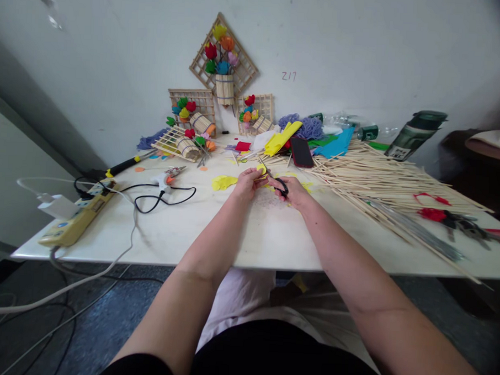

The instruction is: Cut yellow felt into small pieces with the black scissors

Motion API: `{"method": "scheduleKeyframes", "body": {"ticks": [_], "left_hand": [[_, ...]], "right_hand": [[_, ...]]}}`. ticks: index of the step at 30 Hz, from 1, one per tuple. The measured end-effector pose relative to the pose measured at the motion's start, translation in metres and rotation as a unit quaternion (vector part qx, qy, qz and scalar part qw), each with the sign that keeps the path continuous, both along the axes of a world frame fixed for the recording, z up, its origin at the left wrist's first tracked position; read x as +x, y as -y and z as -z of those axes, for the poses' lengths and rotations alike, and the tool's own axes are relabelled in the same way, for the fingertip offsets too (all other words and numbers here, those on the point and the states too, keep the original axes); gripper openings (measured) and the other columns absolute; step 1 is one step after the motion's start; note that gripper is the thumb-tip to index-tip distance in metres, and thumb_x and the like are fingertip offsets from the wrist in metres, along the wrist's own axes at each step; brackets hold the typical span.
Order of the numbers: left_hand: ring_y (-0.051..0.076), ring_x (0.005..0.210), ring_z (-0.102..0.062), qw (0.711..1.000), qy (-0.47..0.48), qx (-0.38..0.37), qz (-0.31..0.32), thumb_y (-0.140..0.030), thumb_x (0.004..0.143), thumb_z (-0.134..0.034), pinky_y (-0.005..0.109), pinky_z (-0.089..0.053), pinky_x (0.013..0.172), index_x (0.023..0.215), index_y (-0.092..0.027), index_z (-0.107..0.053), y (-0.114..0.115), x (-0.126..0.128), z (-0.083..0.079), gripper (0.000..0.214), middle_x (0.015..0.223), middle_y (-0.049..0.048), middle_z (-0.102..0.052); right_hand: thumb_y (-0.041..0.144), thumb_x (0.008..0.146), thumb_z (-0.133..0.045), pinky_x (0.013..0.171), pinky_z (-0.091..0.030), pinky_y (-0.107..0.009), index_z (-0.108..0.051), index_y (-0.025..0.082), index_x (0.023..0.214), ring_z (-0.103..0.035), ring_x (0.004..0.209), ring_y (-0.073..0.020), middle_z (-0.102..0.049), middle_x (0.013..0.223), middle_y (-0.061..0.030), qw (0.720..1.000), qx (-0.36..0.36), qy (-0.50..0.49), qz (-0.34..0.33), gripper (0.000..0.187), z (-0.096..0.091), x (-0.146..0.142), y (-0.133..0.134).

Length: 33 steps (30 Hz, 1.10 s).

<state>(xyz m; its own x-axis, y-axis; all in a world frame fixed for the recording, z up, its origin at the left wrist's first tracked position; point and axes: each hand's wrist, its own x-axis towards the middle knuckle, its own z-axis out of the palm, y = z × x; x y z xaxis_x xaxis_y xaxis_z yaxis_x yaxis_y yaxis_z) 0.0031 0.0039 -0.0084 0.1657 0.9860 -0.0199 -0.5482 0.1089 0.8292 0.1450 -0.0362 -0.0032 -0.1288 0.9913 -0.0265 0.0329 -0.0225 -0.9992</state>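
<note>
My left hand [250, 183] pinches a small rounded yellow piece [261, 168], which looks like felt or paper. In my right hand [290, 192] is a pair of scissors [280, 185] with black handles, its blades pointing at the yellow piece. Whether the blades touch it I cannot tell. Just left of my left hand lie several yellow cut pieces [224, 182] on the white table [215, 236]. More yellow scraps [307, 186] are scattered behind and beside my right hand.
Stick lattices with coloured flowers [224, 59] lean on the wall. Wooden sticks [375, 173] spread over the right side, near a phone [302, 152] and a dark bottle [415, 136]. At left are a glue gun [162, 181], its looping cable and a power strip [81, 216].
</note>
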Motion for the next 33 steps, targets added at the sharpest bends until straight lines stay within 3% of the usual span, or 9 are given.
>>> {"method": "scheduleKeyframes", "body": {"ticks": [11,33], "left_hand": [[0.013,0.059,-0.065,1.000,0.006,-0.012,-0.004,-0.012,0.075,-0.061,0.026,-0.052,0.066,0.069,-0.014,-0.052,0.000,-0.002,-0.003,0.012,0.069,0.0041,-0.068],[0.015,0.069,-0.067,0.999,-0.004,-0.029,-0.026,-0.014,0.071,-0.066,0.028,-0.052,0.072,0.069,-0.015,-0.052,-0.003,-0.004,-0.002,0.014,0.073,0.0047,-0.068]], "right_hand": [[0.040,0.074,-0.065,0.030,-0.023,-0.016,-0.061,0.013,0.077,-0.034,0.031,-0.0031,-0.045,0.044,0.0061,1.000,0.003,0.025,0.000,0.027,-0.005,-0.001,0.004],[0.033,0.068,-0.066,0.030,-0.020,-0.017,-0.056,0.014,0.063,-0.030,0.030,-0.0027,-0.042,0.040,0.0060,0.999,-0.007,0.032,0.014,0.022,-0.011,-0.007,0.008]]}}
